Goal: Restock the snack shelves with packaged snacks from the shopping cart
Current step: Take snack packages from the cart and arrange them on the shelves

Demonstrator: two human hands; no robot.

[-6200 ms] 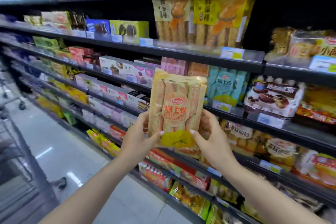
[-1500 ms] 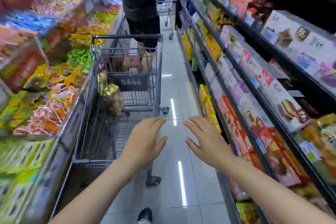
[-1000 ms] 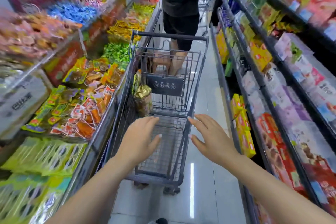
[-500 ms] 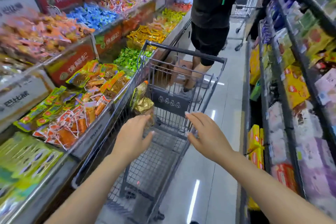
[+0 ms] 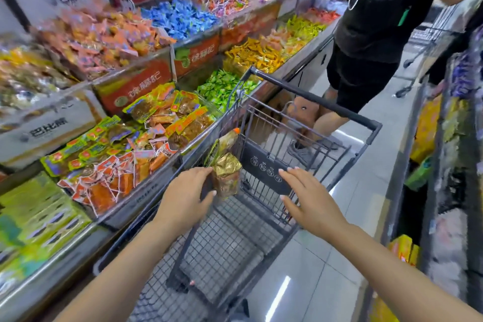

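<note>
A dark wire shopping cart (image 5: 308,102) stands in the aisle in front of me. A gold and brown snack packet (image 5: 226,175) leans upright against the cart's left wall, near the folded child seat. My left hand (image 5: 185,196) reaches into the cart, fingers straight, its fingertips at the packet's left edge. My right hand (image 5: 308,198) hovers open over the basket, just right of the packet and in front of the seat panel. Neither hand holds anything. The snack shelves (image 5: 454,117) run along the right side, blurred.
Bulk candy and snack bins (image 5: 146,123) line the left side, tight against the cart. A person in black (image 5: 376,34) stands just beyond the cart handle, with another cart (image 5: 428,34) behind them. Grey tiled floor (image 5: 366,191) shows to the cart's right.
Since placing the yellow roll packet on the shelf, I have turned to the cart. Both empty hands have moved forward into the basket, the left one reaching the gold packet.
</note>
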